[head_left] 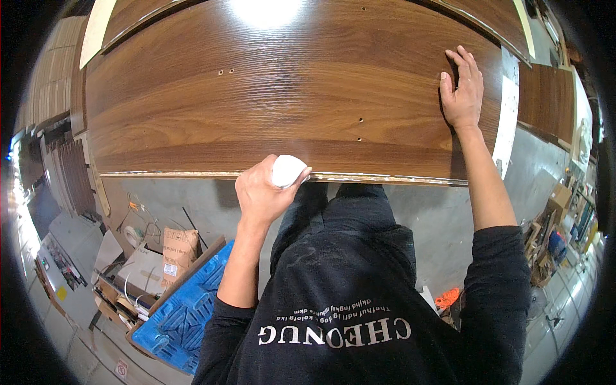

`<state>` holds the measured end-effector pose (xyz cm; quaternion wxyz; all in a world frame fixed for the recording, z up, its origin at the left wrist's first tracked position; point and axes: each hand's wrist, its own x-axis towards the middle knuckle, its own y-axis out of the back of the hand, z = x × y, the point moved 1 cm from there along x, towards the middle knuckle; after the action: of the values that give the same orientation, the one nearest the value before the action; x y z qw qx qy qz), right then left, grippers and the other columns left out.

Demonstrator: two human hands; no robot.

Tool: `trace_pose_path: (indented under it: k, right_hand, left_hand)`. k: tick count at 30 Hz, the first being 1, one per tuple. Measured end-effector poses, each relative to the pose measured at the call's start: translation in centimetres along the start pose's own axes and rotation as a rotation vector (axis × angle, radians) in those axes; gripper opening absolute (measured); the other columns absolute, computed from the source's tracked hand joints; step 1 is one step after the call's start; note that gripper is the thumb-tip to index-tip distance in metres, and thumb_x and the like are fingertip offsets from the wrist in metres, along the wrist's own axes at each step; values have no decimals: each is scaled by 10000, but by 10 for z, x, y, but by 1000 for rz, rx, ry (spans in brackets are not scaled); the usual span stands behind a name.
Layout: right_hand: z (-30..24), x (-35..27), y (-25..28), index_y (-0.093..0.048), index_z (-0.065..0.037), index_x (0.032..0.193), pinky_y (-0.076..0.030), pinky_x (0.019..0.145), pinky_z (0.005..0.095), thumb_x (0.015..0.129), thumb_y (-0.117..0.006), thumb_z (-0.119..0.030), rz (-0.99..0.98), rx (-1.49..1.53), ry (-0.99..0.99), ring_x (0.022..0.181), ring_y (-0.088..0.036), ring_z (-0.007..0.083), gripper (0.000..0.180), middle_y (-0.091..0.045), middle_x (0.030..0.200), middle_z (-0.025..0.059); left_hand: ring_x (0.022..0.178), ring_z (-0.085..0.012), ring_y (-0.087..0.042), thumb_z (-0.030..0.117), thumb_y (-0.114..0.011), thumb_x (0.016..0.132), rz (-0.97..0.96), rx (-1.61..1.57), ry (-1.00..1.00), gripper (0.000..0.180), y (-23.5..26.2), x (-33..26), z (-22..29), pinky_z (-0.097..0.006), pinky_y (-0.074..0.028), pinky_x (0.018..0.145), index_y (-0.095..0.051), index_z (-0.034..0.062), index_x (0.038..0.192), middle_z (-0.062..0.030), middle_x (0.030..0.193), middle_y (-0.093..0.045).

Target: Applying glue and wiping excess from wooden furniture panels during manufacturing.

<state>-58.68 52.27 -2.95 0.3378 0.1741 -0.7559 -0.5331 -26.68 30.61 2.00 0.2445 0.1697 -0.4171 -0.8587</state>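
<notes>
A wide dark wood-grain panel (269, 109) with several small drilled holes lies across the view in front of me. At its near edge my left hand (255, 196) is closed round a white bottle (287, 171); only the bottle's rounded end shows. The bottle's other end is hidden by the hand and the panel edge. A shiny, whitish wet-looking strip (359, 177) runs along that raw edge, on both sides of the hand. My right hand (464, 96) rests flat on the panel near its right end, fingers stretched out and holding nothing.
More brown panels (475, 22) overlap at the far side. At lower left are a blue plastic pallet (183, 317), a brown paper sack (179, 251) and a box of tools and cords. Boards are stacked at far left (54, 77). Offcuts (545, 250) clutter the right.
</notes>
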Motion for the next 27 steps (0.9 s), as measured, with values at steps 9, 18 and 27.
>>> trace_pose_path:
  k: [9,18,27]
  right_hand:
    - [1,-1,2,-526,-179,1246,-282,1081,459,833,-559,-208,-16,18,-23,1307,-381,310,415,-453,1376,82]
    - [-1,-1,2,-498,-184,1270,-268,1088,476,842,-549,-196,-37,-12,-33,1326,-358,291,430,-424,1400,70]
    - [-9,1,5,-525,-140,1239,-311,1068,450,851,-547,-180,5,14,-3,1288,-395,320,390,-455,1364,103]
  left_hand:
    - [581,-264,-632,372,-796,702,5,-3,10,349,12,-3,-13,-335,-486,538,-622,70,709,-109,628,-630]
    - [682,-158,-635,276,-658,828,-19,-1176,674,311,35,-33,-51,-273,-501,623,-617,-3,960,-75,804,-655]
    - [1058,-380,-549,529,-626,802,-136,-2078,227,744,68,-42,-16,-631,-453,851,-404,74,1348,-214,1190,-519]
